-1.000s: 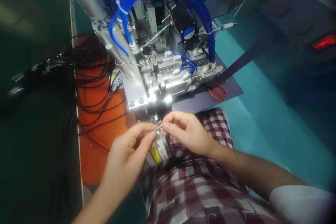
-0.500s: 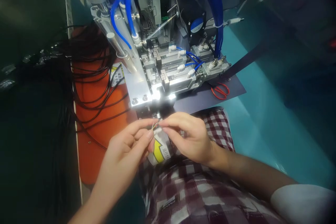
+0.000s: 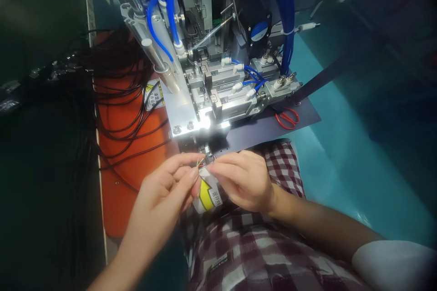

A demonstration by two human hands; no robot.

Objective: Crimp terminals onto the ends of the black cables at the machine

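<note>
Between thumb and fingers my left hand point(image 3: 170, 186) pinches a cable end with several thin coloured wires point(image 3: 200, 163) fanned out at its tip. Red, green-yellow and pale strands show. My right hand point(image 3: 244, 179) is closed in a pinch at the red wire, its fingertips just right of the fan. Both hands are in front of a metal machine point(image 3: 221, 95) with a bright light at its near edge. Below the fingertips lies a white label with a yellow arrow point(image 3: 205, 195).
Black cables point(image 3: 126, 118) trail over an orange board point(image 3: 119, 204) on the left. Red-handled scissors point(image 3: 287, 119) lie on a dark plate point(image 3: 266, 129) at the right. Blue air hoses point(image 3: 288, 4) arch over the machine. A checked apron point(image 3: 246, 245) covers my lap.
My right fingertips have moved slightly down and closed tighter at the wires. The strands are more spread, with the red one now apart from the others. My left hand has stayed nearly still.
</note>
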